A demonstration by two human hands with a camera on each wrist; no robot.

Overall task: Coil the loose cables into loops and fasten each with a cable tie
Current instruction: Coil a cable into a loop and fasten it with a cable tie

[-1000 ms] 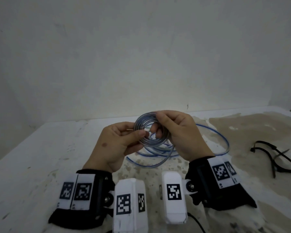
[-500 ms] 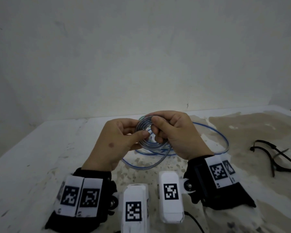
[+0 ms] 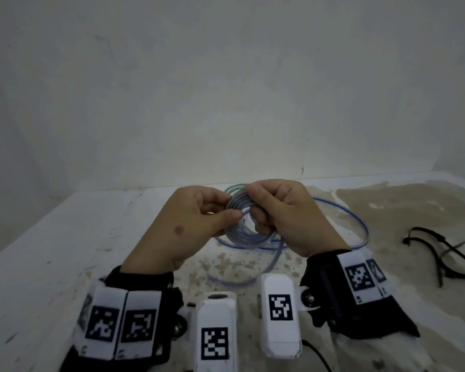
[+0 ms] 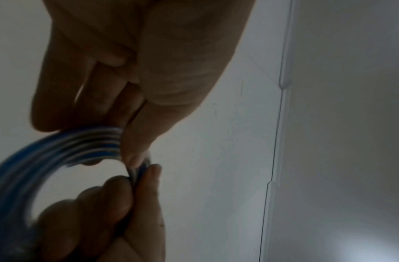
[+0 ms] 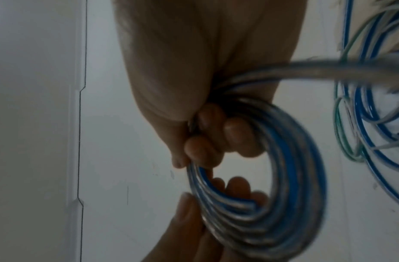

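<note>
Head view: a blue-striped cable coil (image 3: 243, 226) is pinched on its left by the left hand (image 3: 188, 229) and gripped on its right by the right hand's (image 3: 287, 213) curled fingers. Black cable ties (image 3: 440, 251) are seen far right on the table (image 3: 51, 251).

Cable ties (image 3: 440, 253) right of coil (image 3: 242, 226)

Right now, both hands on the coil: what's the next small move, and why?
Probably wind one more turn: the blue-striped clear cable coil is pinched by the left hand and right hand, but loose cable lies slack on the white table. The black cable ties lie untouched.
</note>
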